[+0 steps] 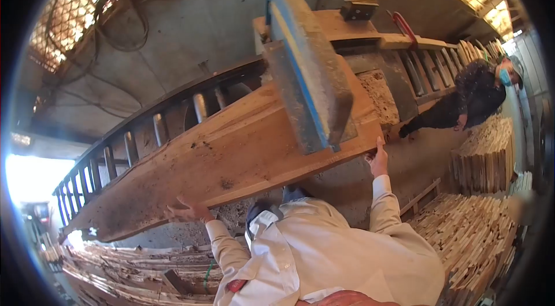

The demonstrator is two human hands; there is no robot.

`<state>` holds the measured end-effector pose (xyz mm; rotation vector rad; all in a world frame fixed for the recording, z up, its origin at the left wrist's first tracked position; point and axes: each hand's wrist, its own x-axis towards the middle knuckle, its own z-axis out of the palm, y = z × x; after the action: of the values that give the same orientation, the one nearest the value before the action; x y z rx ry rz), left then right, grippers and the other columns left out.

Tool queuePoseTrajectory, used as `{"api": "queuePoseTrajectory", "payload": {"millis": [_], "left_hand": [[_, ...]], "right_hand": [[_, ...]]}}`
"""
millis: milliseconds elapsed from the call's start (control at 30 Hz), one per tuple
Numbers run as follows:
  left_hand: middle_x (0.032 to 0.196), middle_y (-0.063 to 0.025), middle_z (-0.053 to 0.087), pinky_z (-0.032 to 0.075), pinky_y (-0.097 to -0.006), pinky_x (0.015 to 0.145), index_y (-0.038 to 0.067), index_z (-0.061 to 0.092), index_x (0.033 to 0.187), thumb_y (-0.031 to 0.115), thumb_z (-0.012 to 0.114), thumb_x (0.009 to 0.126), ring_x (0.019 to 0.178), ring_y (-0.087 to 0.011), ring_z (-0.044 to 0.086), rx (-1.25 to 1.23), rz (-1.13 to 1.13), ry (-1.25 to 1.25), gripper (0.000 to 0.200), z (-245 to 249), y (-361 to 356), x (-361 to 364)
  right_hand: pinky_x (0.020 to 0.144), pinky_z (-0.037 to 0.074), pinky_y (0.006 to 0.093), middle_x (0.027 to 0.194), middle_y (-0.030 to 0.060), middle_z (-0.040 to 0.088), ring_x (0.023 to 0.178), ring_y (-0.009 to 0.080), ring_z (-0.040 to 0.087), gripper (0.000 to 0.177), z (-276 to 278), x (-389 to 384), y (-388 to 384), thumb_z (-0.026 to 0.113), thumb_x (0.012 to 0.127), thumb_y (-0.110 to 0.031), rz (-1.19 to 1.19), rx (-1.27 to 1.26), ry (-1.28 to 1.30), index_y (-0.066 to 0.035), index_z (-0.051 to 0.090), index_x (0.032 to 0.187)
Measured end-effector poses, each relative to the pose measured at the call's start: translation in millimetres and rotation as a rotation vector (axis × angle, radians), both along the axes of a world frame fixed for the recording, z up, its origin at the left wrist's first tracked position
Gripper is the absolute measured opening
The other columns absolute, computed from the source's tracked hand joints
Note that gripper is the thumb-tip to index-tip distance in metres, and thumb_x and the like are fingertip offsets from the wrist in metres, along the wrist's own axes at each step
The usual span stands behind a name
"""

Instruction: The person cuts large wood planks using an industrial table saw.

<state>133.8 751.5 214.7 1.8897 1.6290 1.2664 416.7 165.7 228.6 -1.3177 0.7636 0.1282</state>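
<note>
A long, wide wooden plank (248, 138) with rough bark-like edges and dark stains lies across a roller conveyor. It passes beneath a dusty blue-and-yellow machine housing (312, 69). My left hand (189, 212) rests on the plank's near edge with its fingers spread over the top face. At the plank's right end, my right hand (378, 159) grips the near corner, one finger pointing up along the end. Part of the plank is hidden behind the housing.
Metal rollers (160, 129) run along the far side. Sawdust (378, 95) is heaped by the machine. A person (480, 95) in dark clothes and a mask stands at the right. Stacked boards (462, 231) lie at lower right, and more timber (139, 271) at lower left.
</note>
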Motion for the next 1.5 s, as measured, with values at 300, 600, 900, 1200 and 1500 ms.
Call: {"api": "queuePoseTrajectory", "payload": {"millis": [300, 600, 900, 1200, 1500], "left_hand": [[0.163, -0.0192, 0.032, 0.014, -0.0569, 0.123, 0.004, 0.048, 0.145, 0.047, 0.057, 0.1, 0.151, -0.0428, 0.022, 0.083, 0.03, 0.135, 0.063, 26.6, 23.8, -14.7], [0.163, -0.0185, 0.032, 0.009, -0.0596, 0.123, 0.007, 0.049, 0.145, 0.044, 0.065, 0.094, 0.153, -0.0486, 0.011, -0.008, 0.121, 0.07, 0.065, 32.4, 104.7, -58.0], [0.162, -0.0159, 0.034, 0.011, -0.0615, 0.123, 0.008, 0.053, 0.142, 0.045, 0.065, 0.095, 0.153, -0.0483, 0.012, 0.085, 0.082, 0.209, 0.061, 24.2, 154.1, -45.1], [0.163, -0.0089, 0.035, 0.016, -0.0619, 0.122, 0.01, 0.052, 0.145, 0.042, 0.064, 0.096, 0.151, -0.0509, 0.014, 0.013, 0.031, 0.238, 0.06, 25.1, 143.2, -37.8], [0.159, -0.0153, 0.041, 0.015, -0.0596, 0.122, 0.007, 0.054, 0.141, 0.042, 0.06, 0.098, 0.149, -0.0445, 0.027, 0.174, -0.075, 0.244, 0.056, -5.6, 152.2, -48.4]], "right_hand": [[0.087, 0.049, 0.0315, 0.13, -0.0042, 0.064, 0.109, 0.0133, 0.059, 0.049, -19.4, -8.4, -5.2, 0.066, 0.099, -0.047, 0.146, 0.178, -0.12, -0.019, 0.058, 0.139], [0.068, 0.042, 0.0264, 0.102, -0.0066, 0.067, 0.082, 0.0091, 0.056, 0.046, -15.8, -36.6, 47.7, 0.067, 0.095, -0.054, 0.237, 0.062, -0.005, -0.022, 0.063, 0.129], [0.075, 0.045, 0.0329, 0.098, -0.0062, 0.069, 0.082, 0.0133, 0.055, 0.031, -14.0, -55.9, 81.7, 0.06, 0.101, -0.048, 0.304, 0.197, -0.017, -0.02, 0.07, 0.11], [0.075, 0.053, 0.0399, 0.096, 0.0027, 0.062, 0.08, 0.0204, 0.058, 0.053, -15.1, -67.7, 89.0, 0.072, 0.089, -0.06, 0.156, 0.135, 0.009, -0.016, 0.064, 0.116], [0.08, 0.057, 0.0471, 0.092, 0.0035, 0.064, 0.078, 0.0203, 0.062, 0.061, -20.4, -75.6, 110.5, 0.073, 0.085, -0.064, 0.02, 0.121, -0.076, -0.011, 0.064, 0.114]]}}
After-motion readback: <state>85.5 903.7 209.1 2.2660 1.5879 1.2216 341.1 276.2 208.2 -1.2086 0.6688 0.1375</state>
